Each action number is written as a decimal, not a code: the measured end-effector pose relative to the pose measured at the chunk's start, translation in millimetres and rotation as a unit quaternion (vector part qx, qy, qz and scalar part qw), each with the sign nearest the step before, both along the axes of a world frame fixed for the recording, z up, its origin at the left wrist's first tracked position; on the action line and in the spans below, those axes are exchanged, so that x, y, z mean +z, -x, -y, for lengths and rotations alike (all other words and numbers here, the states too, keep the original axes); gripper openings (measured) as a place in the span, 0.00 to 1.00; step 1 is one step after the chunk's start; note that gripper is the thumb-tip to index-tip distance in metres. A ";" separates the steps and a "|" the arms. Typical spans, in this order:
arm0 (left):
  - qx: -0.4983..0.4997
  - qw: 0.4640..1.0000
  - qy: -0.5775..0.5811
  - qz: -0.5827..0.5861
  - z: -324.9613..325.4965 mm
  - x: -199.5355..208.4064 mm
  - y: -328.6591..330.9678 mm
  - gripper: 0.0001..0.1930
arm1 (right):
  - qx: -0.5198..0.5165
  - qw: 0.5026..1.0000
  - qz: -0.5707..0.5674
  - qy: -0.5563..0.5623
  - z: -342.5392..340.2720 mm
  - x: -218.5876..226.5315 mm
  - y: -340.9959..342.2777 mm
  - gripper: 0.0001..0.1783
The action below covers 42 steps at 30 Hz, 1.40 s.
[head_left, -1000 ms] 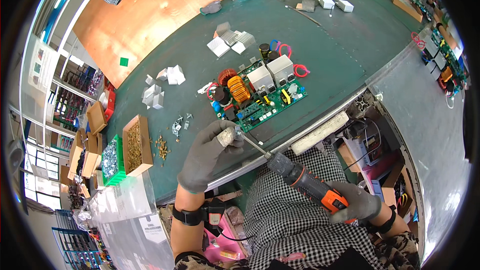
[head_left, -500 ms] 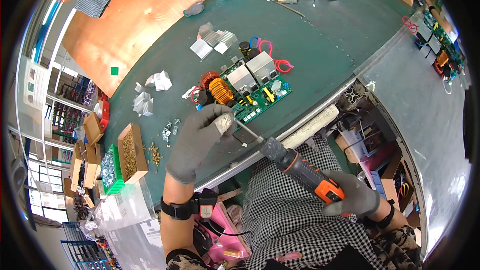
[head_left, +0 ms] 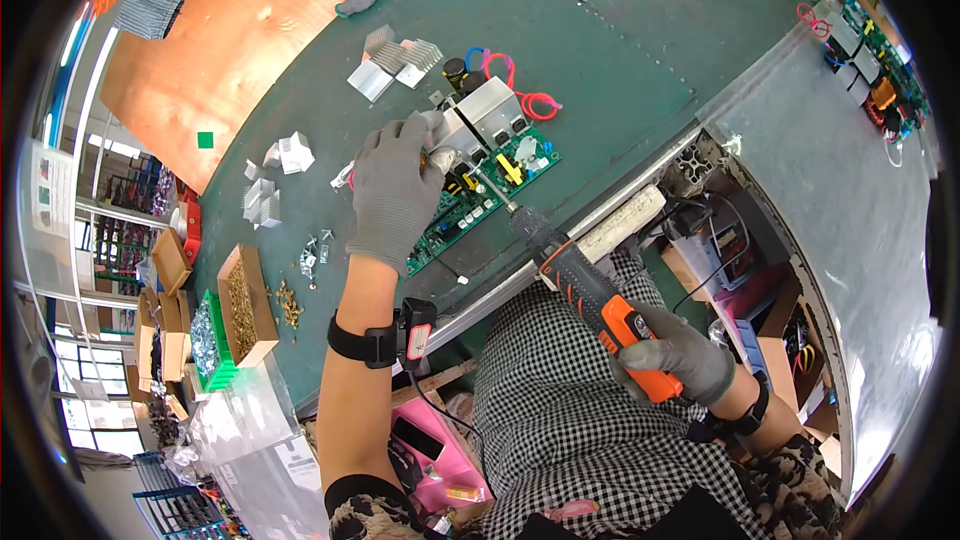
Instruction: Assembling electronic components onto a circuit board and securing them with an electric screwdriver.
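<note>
A green circuit board [head_left: 455, 225] lies near the table's front edge, carrying silver heat sinks [head_left: 495, 106], yellow parts and red and blue wires. My left hand [head_left: 395, 180], in a grey glove, reaches over the board's left part and hides the coils there. Its thumb and fingers close around the left end of the nearer heat sink. In my gloved right hand [head_left: 680, 355] is an orange and black power screwdriver [head_left: 590, 285], gripped by its handle. The long bit slants up-left to the board, beside the nearer heat sink and my left thumb. Whether a screw sits at the tip is hidden.
Loose heat sinks [head_left: 390, 65] lie behind the board. To the left are small metal parts [head_left: 313, 258], brass-coloured screws [head_left: 288, 302], a cardboard box [head_left: 262, 325] and a green bin [head_left: 222, 370]. A second circuit board [head_left: 880, 80] stands far right.
My left hand has moved from the board's front edge up onto its coils and heat sink. The screwdriver has advanced, with its bit now over the board. The whole view has shifted slightly.
</note>
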<state>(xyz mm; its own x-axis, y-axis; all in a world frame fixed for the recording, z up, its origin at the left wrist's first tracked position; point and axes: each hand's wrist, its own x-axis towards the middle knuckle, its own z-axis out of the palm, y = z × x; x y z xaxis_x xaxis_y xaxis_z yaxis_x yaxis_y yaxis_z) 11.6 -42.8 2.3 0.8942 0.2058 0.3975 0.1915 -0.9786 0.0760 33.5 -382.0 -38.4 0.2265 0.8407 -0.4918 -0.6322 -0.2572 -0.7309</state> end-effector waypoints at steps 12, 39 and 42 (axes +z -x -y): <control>-0.027 1.000 0.009 -0.003 -6.2 -4.2 -1.0 0.19 | 0.018 0.999 -0.042 -0.008 -12.8 5.1 1.1 0.32; 0.020 0.995 -0.044 -0.082 4.2 -2.5 -17.7 0.22 | -0.059 0.998 0.012 -0.028 -25.6 6.1 22.6 0.52; 0.012 0.997 -0.029 -0.073 4.9 -3.2 -16.8 0.22 | -0.055 0.997 0.001 -0.045 -26.4 2.0 22.5 0.49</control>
